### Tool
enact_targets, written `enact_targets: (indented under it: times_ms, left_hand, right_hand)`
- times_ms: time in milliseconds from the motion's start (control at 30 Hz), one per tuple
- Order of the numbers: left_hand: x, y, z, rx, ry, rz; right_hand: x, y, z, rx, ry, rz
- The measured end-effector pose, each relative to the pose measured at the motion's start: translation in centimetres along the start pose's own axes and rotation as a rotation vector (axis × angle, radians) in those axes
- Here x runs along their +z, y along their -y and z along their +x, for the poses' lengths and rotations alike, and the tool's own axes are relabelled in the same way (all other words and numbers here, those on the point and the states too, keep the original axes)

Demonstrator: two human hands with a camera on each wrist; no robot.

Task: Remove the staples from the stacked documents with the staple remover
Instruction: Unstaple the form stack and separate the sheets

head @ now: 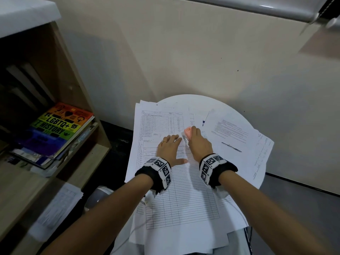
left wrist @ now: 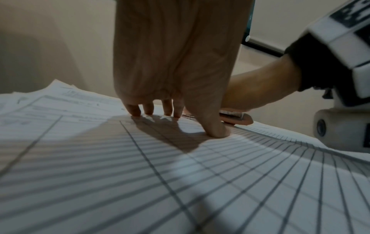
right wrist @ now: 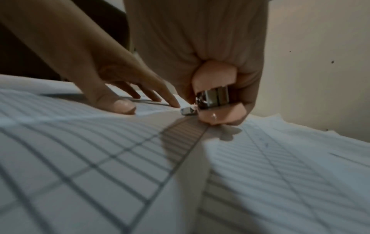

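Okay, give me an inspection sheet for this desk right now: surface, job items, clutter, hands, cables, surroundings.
Surface: round white table, mostly covered by paper.
Job's things: ruled documents stacked on top; pink staple remover, metal tip at the paper.
Clutter: loose printed sheets fanned to the right.
Hands: left hand presses fingers flat on the sheet; right hand grips the remover.
Cables: thin white cable over the papers at the near edge.
Surroundings: wooden shelf with colourful book on the left; beige wall behind.
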State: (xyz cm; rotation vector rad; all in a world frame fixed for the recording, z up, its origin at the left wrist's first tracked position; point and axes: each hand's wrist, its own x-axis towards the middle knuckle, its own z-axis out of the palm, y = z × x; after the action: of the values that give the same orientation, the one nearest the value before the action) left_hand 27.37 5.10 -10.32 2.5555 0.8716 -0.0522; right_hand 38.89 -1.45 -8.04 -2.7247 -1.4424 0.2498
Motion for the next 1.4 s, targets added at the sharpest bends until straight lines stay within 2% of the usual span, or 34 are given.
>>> enact_targets:
  times_ms: [200,367,500,633,867,1067,1267,1400]
  left_hand:
    - [0.0,-0.1,0.0,-0.005,0.003,0.007]
    - [-0.2,-0.1,0.0,0.004,0.023,0.028]
    - [-0.3,-0.3,0.0,0.002,0.033,0.069]
    - [-1.1,-0.4,0.4,0.02,0.067,0.205]
    - [-2.3,-0.2,0.8,0.037,0.129,0.294]
    - [-2.2,-0.1,0.8,0.043,0.128,0.297]
    - [-2.1,-0.1,0.7,0.052,0.109,0.288]
    - [-1.9,-0.1,0.6,0.048,0.092,0.28]
  right_hand:
    - [-0.7,0.9,1.0,0.19,0.076,0.302]
    - [-0.5,0.6,0.9,0.015,-0.001,0.117]
    - [-0.6,0.3,1.6,0.062,0.036,0.165]
    - [-0.7,-0.1,2.0,0.067,0.066,0.229]
    - [-0.3,-0.4,1.5,0.033,0.007,0.289]
    - [-0.7,0.7,2.0,0.162,0.05,0.291]
    - [0.2,2.9,1.6,0.35,-0.039,0.347]
    - [0.4,3.5,1.5,0.419,-0.076,0.396]
